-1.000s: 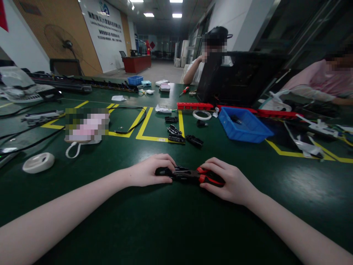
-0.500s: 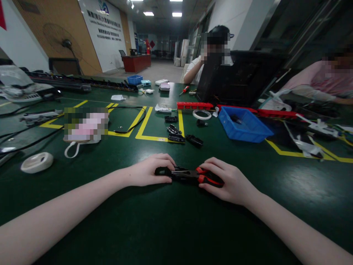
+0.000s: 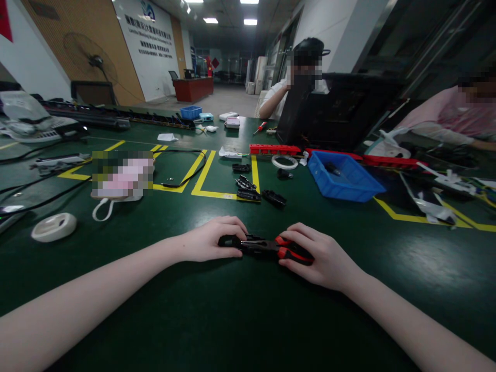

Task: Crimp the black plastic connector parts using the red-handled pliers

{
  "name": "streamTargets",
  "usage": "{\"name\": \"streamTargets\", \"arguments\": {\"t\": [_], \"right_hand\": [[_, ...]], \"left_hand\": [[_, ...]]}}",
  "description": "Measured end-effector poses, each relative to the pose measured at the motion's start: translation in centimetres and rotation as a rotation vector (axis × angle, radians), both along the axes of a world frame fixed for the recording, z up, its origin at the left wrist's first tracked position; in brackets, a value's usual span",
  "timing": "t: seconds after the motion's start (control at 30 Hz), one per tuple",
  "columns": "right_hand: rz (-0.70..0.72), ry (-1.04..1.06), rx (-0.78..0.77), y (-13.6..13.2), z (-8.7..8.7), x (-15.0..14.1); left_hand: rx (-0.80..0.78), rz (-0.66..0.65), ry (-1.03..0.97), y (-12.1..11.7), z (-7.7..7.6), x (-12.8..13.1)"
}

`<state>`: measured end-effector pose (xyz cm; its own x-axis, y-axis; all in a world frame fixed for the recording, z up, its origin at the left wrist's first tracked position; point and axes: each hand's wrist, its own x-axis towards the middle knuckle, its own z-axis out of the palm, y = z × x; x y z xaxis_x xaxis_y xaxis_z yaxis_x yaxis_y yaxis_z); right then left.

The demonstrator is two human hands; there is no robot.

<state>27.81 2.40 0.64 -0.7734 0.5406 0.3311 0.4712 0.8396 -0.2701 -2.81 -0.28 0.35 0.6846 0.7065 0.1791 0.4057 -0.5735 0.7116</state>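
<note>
My right hand is closed around the red and black handles of a pair of pliers, whose dark jaws point left. Between the thumb and fingers of my left hand is a black plastic part, lying low over the green table. The jaws reach onto this part; exactly what they grip is too dark to tell. Beyond my hands lie similar black plastic pieces, several in and around a yellow taped square. One more black piece rests just right of that square.
A blue bin with something dark inside stands at the right, behind it a red strip. To the left are a phone and a white tape roll. Two people sit across the table near a large black panel.
Hardly anything differs. The view has shifted very slightly, while both hands keep their hold on the pliers and the black plastic part.
</note>
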Motion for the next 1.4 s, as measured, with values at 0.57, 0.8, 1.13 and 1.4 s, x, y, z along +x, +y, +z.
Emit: {"name": "streamTargets", "arguments": {"t": [0.57,0.8,1.13,1.4], "right_hand": [[-0.002,0.037,-0.058,0.27,-0.41,0.07],[-0.006,0.044,-0.093,0.24,0.01,-0.09],[0.001,0.05,-0.085,0.55,-0.34,0.25],[0.002,0.04,0.0,0.3,-0.67,0.0]], "left_hand": [[-0.017,0.003,-0.003,0.02,0.3,0.11],[-0.006,-0.001,-0.006,0.04,0.38,0.01],[0.019,-0.022,0.026,0.18,0.47,-0.06],[0.063,-0.015,0.055,0.07,0.54,-0.02]]}}
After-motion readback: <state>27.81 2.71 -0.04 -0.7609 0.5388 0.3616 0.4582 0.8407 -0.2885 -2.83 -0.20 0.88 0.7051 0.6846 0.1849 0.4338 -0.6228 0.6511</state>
